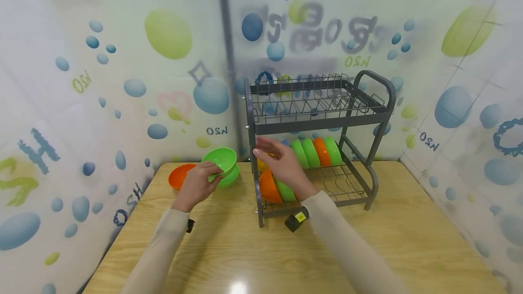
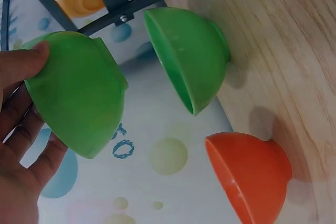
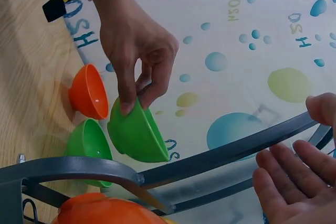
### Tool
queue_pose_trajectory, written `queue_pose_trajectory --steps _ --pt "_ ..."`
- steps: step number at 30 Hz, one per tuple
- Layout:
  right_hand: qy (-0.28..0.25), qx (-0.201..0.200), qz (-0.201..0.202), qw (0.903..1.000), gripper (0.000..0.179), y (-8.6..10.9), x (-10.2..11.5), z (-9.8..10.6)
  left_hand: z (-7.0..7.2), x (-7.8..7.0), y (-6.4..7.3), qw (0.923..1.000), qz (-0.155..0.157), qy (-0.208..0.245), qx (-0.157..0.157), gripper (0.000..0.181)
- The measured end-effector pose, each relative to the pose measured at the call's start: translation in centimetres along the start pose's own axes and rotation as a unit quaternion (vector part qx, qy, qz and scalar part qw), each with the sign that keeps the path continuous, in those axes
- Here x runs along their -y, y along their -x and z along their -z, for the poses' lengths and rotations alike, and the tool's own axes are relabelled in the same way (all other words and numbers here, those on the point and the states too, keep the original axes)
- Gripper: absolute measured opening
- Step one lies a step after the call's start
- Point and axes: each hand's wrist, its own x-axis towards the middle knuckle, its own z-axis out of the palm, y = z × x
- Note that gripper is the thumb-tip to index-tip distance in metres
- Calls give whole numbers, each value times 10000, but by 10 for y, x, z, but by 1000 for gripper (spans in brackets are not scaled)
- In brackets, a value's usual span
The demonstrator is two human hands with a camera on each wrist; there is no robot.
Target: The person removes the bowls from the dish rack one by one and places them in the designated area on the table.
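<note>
Head view: bright light, with a white glare spot towards the front edge of the tabletop (image 1: 416, 221); grey lettering (image 1: 306, 40) appears blurred. The 2 wrist views are dimmer; in the left, soft tabletop shadows border the orange bowl (image 2: 254, 169).

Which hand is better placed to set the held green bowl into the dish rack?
Probably the right hand, after a handover: it is empty and nearer the dish rack, while the left hand pinches the green bowl by its rim, off to the rack's left.
</note>
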Motion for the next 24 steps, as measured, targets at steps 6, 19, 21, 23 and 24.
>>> queue_pose_trajectory --steps 6,19,21,23,24 --pt "317 -310 -41 9990 41 -8 2 -6 -9 5 -3 9997 179 0 182 9" --pt "728 -610 -112 9954 33 -17 -2 -10 -33 20 -4 9980 382 -117 494 10" --pt "777 -600 -86 9951 33 -17 -2 -10 -36 22 -5 9976 399 -111 552 9" --pt "785 -583 -26 9952 33 -17 -2 -10 -39 24 -5 9971 429 -116 619 9" --pt "778 -576 -4 9953 34 -17 -2 -10 -40 25 -5 9969 441 -112 645 8"
